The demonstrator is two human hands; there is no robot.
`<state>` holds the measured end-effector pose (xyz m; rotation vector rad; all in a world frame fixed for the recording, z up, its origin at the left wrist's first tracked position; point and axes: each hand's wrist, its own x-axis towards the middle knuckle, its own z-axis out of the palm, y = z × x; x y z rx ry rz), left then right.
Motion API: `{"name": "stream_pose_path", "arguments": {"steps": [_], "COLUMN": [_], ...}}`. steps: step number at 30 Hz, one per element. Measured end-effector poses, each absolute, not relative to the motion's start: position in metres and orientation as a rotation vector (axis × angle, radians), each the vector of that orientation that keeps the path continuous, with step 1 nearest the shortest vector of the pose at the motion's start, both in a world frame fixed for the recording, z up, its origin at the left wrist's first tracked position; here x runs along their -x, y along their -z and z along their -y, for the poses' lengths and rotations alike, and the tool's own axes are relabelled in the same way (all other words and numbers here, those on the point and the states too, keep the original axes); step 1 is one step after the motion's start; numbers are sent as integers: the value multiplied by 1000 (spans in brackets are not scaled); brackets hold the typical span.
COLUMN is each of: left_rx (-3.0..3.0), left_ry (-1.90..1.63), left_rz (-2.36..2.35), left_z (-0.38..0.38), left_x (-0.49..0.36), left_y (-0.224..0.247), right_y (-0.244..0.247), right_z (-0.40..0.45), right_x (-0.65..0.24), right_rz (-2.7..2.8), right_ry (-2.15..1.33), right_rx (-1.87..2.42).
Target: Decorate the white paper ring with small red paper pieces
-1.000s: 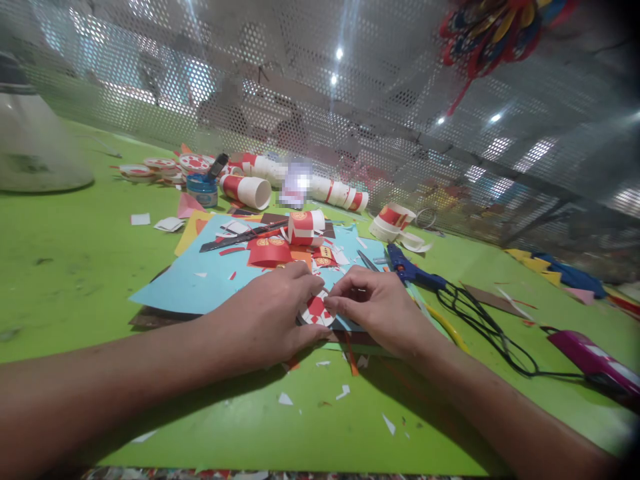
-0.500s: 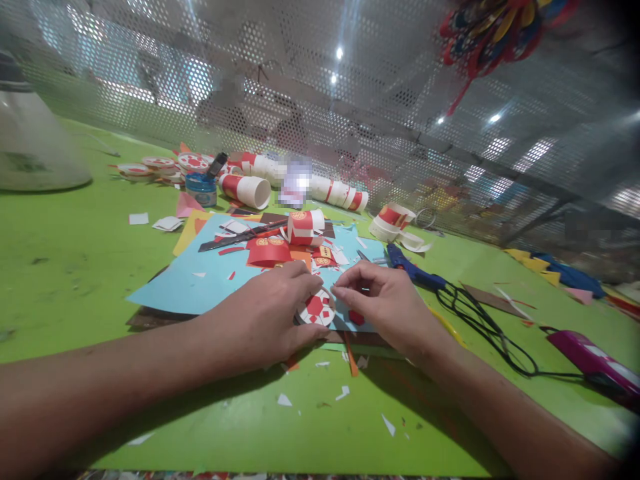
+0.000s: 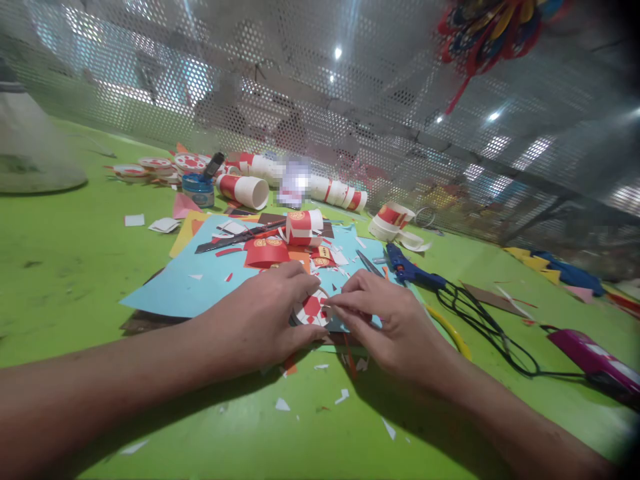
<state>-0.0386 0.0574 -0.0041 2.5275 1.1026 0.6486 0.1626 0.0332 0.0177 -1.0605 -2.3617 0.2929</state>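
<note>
1. Held the red-and-white disc [image 3: 311,309], at the frame's centre, within the curve of the left hand [image 3: 273,308], fingers along the upper rim and thumb by the lower, apparently to prevent slipping.
2. Poised the right hand [image 3: 387,313] at the disc's right edge, fingertips drawn close, likely for fine handling; could not tell whether around a tiny scrap.
3. Worked over a light-blue paper sheet [image 3: 175,287] at mid-frame, perhaps to spare the green tabletop [image 3: 80,267].
4. Had a paper-cup section [image 3: 296,230] and a red cup-wall piece [image 3: 266,253] just above the hands, seemingly for easy reach.
5. Had a blue glue gun [image 3: 407,268] and a yellow-handled tool [image 3: 456,333] right of centre, probably for quick pick-up.
6. Saw a blue jar [image 3: 197,192] upper left of centre.
7. Noted gold round emblems on the cup pieces; could read no brand or wording, even on the jar.
</note>
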Motion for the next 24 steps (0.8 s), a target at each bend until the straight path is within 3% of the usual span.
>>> {"name": "stream_pose_path", "arguments": {"steps": [24], "left_rx": [-2521], "left_ry": [-657], "left_rz": [-1105], "left_z": [-58], "left_x": [39], "left_y": [4], "right_y": [-15], "right_z": [-31], "right_x": [-164], "right_rz": [2389], "right_ry": [-171], "right_rx": [1019]}}
